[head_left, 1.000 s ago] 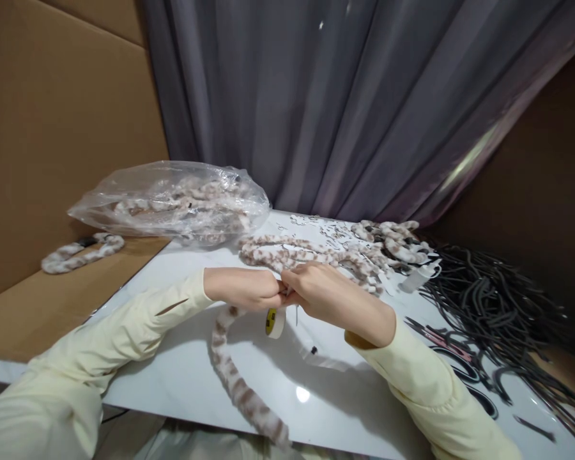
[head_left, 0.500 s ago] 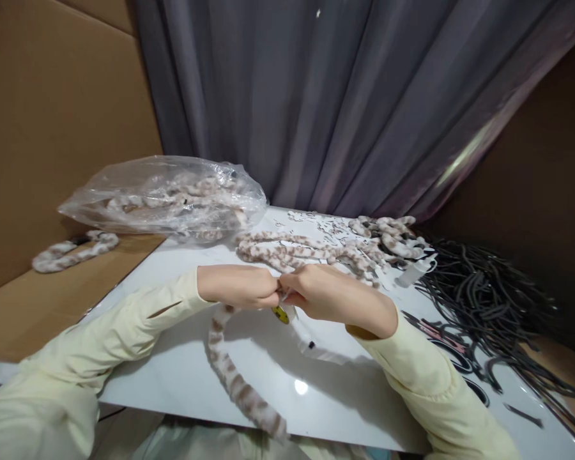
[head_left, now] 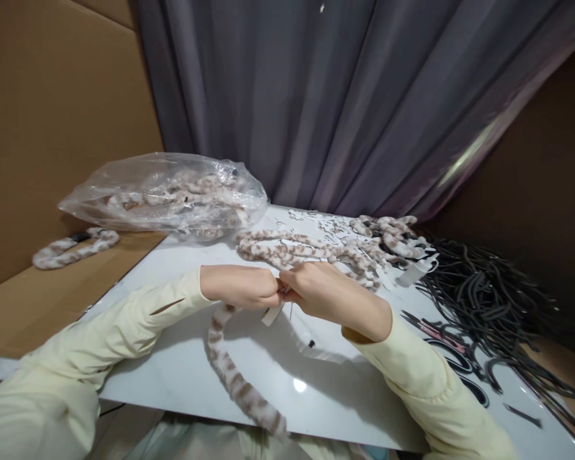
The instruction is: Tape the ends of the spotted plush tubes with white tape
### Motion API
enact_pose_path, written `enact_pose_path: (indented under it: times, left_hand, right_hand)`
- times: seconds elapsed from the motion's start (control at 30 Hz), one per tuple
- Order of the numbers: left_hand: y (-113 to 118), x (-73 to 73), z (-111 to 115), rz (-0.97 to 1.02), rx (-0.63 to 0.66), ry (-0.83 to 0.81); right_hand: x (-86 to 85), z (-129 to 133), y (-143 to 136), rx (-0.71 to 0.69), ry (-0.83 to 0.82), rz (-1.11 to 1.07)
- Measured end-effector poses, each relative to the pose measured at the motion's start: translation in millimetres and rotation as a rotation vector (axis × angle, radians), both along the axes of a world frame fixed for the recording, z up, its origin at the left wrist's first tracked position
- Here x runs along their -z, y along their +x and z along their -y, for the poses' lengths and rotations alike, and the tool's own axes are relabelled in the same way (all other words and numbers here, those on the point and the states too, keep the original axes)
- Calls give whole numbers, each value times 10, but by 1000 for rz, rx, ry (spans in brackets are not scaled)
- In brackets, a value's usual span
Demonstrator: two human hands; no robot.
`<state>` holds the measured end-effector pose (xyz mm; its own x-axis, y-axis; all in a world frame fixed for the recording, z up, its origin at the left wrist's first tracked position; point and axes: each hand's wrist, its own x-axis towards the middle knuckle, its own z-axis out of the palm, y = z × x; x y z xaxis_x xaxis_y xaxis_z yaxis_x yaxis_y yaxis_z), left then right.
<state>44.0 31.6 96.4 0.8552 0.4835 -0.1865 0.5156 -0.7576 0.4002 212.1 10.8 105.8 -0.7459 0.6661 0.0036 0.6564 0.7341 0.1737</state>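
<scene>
My left hand (head_left: 249, 287) and my right hand (head_left: 319, 291) meet knuckle to knuckle above the white table, both with fingers closed. From under my left hand a spotted white-and-brown furry strip (head_left: 239, 386) curves down past the table's front edge. A small white tag (head_left: 271, 314) hangs below the fingers where the hands meet. My left hand grips the strip's upper end. What my right fingertips pinch is too small and hidden to name. A small black piece (head_left: 311, 344) lies on the table below my right hand.
Behind my hands lie furry strips (head_left: 287, 250), small white pieces (head_left: 333, 225) and a white bottle (head_left: 412, 273). A clear bag (head_left: 172, 198) of furry strips stands back left, a furry loop (head_left: 74, 250) beside it. Black cords (head_left: 479, 287) and scissors (head_left: 441, 335) are at the right.
The tag below my fingers showed a yellow face before; now it looks white and hangs slightly further left. My right hand has shifted slightly left. Both hands stay closed together.
</scene>
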Motion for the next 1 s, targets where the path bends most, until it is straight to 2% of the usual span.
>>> enact_pose_path:
  times: [0.2, 0.33, 0.4, 0.5, 0.63, 0.73, 0.8, 0.87, 1.0]
  left_hand:
    - [20, 6, 61, -47, -60, 59]
    - [27, 39, 84, -80, 39, 73]
    - [28, 35, 95, -89, 83, 78]
    - [25, -8, 95, -113, 63, 28]
    - [-13, -96, 46, -27, 58, -33]
    - [-70, -163, -7, 48, 60, -31]
    - [-108, -202, -35, 70, 36, -32]
    - [-138, -234, -54, 90, 21, -32]
    - [-183, -269, -79, 112, -29, -30]
  right_hand:
    - [9, -12, -23, 78, -6, -14]
    - [-6, -43, -13, 43, -66, -64]
    - [-21, -83, 10, 7, -209, -148]
    - [-43, -163, 57, -27, -505, -338]
    - [-29, -253, 94, 99, -950, -575]
    - [12, -276, 91, 180, -1141, -800]
    - [31, -273, 80, 194, -1168, -931]
    - [28, -257, 64, 193, -1116, -1009]
    - [-24, -194, 23, 184, -776, -1011]
